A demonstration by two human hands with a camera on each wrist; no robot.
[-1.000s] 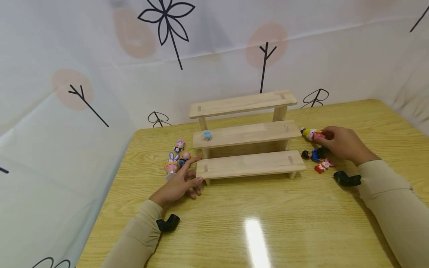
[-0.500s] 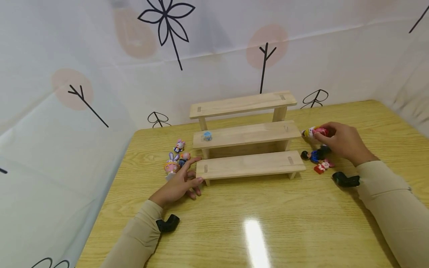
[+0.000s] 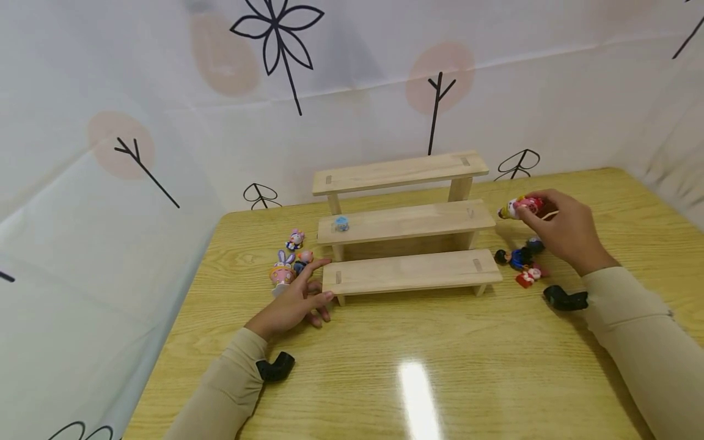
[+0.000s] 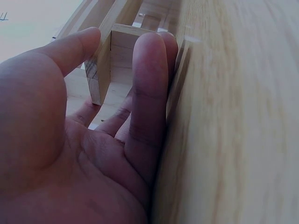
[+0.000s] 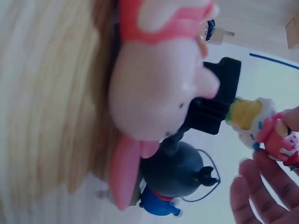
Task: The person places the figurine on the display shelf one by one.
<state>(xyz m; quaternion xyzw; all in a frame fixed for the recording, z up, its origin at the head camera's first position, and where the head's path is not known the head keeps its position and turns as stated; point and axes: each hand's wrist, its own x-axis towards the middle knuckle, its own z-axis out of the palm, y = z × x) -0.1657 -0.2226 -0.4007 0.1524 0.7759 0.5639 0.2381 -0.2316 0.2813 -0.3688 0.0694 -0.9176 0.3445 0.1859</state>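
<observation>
My right hand (image 3: 569, 229) pinches a small toy figurine (image 3: 519, 207) with a yellow part, a white head and a pink-red body. In the right wrist view, the figurine (image 5: 271, 130) lies sideways between thumb and fingers, over the table. At the left, my left hand (image 3: 297, 302) holds the end of the lowest board of a three-tier wooden stand (image 3: 407, 272), thumb at the front edge and index finger at the back corner. The left wrist view shows thumb and index finger either side of the board end (image 4: 98, 77), the other fingers extended below.
Below my right hand lie a dark-haired figurine in blue (image 3: 517, 258) and a pink pig figurine in red (image 3: 530, 277). A rabbit figurine (image 3: 282, 272) and two others lie beside my left hand. A small blue-and-clear item (image 3: 341, 223) sits on the middle tier.
My right hand has lifted the pink-and-yellow figurine off the table, moving it slightly up. My left hand stays at the stand's end.
</observation>
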